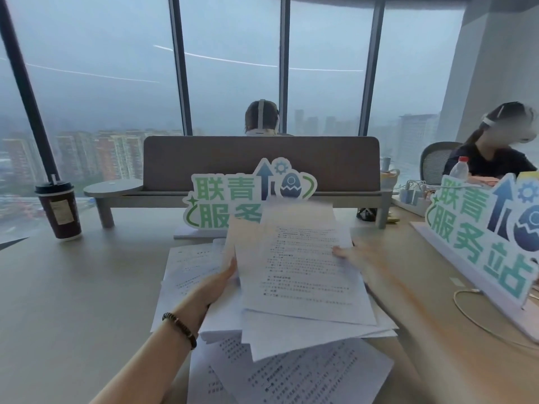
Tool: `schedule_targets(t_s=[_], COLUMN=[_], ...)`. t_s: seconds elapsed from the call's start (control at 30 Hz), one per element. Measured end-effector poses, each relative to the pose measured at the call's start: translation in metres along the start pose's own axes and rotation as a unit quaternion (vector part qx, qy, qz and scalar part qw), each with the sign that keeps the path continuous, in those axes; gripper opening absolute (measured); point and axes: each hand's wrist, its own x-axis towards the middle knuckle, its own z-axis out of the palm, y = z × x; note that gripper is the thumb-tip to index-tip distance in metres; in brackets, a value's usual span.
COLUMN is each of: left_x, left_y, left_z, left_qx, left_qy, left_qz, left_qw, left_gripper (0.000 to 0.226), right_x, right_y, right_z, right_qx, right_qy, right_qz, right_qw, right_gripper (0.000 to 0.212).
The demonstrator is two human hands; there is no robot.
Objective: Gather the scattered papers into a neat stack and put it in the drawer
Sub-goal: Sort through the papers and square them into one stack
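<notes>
Beige table [73, 301] is carrying everything, smooth matte top. Grey-brown padded divider panel [262, 161] is standing across the far edge. Green-and-white cutout sign [224, 199] is standing behind the papers; a second sign [481, 228] is leaning at the right.

Papers [300, 272] — thin white printed sheets, loose and fanned — are being held raised over the table centre. More scattered sheets [291, 374] are lying flat beneath and nearer, overlapping unevenly.

Left hand [215, 284] is gripping the bundle's left edge, thumb on top, fingers hidden under the sheets; a dark beaded bracelet [180, 328] is sitting on the wrist. Right hand [361, 258] is blurred, fingers looking extended, fingertips touching the bundle's right edge.

Dark red paper cup [59, 211] with black lid is standing far left; contents unseen. Clear plastic bottle [459, 167], red cap, far right.
</notes>
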Motion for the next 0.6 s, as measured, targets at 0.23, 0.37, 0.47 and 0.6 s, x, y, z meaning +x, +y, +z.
schedule_targets(t_s=[0.23,0.37,0.47,0.6], left_x=[-0.002,0.001,-0.002,-0.002], left_y=[-0.008,-0.013,-0.010,-0.011], left_z=[0.004,0.007,0.008,0.004], left_qx=[0.052,0.058,0.040,0.024], left_qy=[0.013,0.028,0.040,0.046], left_qz=[-0.064,-0.071,-0.087,-0.099], left_qw=[0.997,0.995,0.995,0.994], left_gripper=[0.044,0.031,0.035,0.039], right_x=[0.005,-0.011,-0.011,-0.010], right_y=[0.036,0.036,0.036,0.034], right_z=[0.020,0.024,0.021,0.015], right_qx=[0.106,0.134,0.128,0.101], right_qy=[0.006,-0.011,-0.022,-0.038], right_qz=[0.021,0.026,0.041,0.032], right_qw=[0.994,0.991,0.991,0.994], right_gripper=[0.027,0.027,0.034,0.018])
